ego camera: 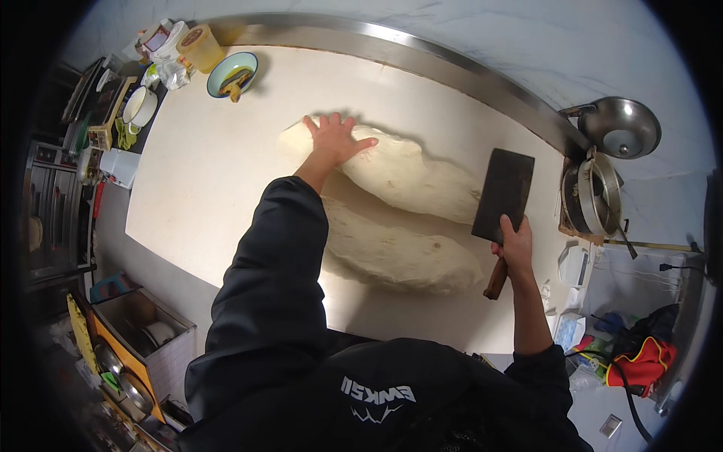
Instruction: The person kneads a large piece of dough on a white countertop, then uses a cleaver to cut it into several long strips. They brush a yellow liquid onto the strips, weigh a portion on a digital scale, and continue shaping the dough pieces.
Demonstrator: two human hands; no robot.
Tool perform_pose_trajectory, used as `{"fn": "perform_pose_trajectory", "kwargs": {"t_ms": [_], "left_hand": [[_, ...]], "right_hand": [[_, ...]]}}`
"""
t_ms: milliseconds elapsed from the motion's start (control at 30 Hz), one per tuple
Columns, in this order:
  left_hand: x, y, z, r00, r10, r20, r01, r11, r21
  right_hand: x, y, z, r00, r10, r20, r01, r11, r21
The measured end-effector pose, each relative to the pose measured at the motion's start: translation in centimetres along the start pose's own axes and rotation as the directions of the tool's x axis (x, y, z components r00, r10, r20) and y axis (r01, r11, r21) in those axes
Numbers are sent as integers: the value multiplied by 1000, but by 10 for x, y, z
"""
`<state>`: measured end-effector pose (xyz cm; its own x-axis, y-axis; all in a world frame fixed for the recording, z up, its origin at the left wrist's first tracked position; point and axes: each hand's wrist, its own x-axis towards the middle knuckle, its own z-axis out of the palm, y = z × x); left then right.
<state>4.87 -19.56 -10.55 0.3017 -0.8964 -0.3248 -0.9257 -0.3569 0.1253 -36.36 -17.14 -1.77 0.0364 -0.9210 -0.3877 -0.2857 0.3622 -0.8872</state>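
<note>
Two long slabs of pale dough lie side by side on a white work table (186, 164). My left hand (338, 140) rests with spread fingers on the left end of the far dough slab (406, 172). In my right hand (517, 243) is a cleaver with a dark, broad blade (505, 189) and a wooden handle (495, 279). The blade points away from me, beside the far slab's right end; whether it touches the dough I cannot tell. The near dough slab (395, 246) lies closer to my body, its left end partly hidden by my left sleeve.
A steel ledge (373, 34) borders the far side. An enamel bowl (232, 75) holding yellow liquid and a brush-like tool stands far left, near a plastic tub (200, 48). Round metal pans (601, 195) stand at right below a wok (621, 127). A sink (141, 319) is lower left.
</note>
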Motion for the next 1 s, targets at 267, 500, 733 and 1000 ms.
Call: {"fn": "perform_pose_trajectory", "kwargs": {"t_ms": [267, 500, 733, 1000], "left_hand": [[-17, -118, 19, 825, -500, -265, -80, 361, -929], [-22, -93, 36, 898, -313, 309, 165, -412, -896], [-51, -101, 43, 867, -385, 316, 118, -459, -881], [-52, -97, 58, 775, -625, -89, 114, 278, -954]], "right_hand": [[-1, -29, 96, 949, -224, 222, 296, 877, -380], [26, -51, 198, 759, -399, 514, 642, 332, -691], [54, -59, 273, 568, -368, 736, 822, 206, -531], [82, -62, 325, 517, -118, 848, 856, 50, -515]]}}
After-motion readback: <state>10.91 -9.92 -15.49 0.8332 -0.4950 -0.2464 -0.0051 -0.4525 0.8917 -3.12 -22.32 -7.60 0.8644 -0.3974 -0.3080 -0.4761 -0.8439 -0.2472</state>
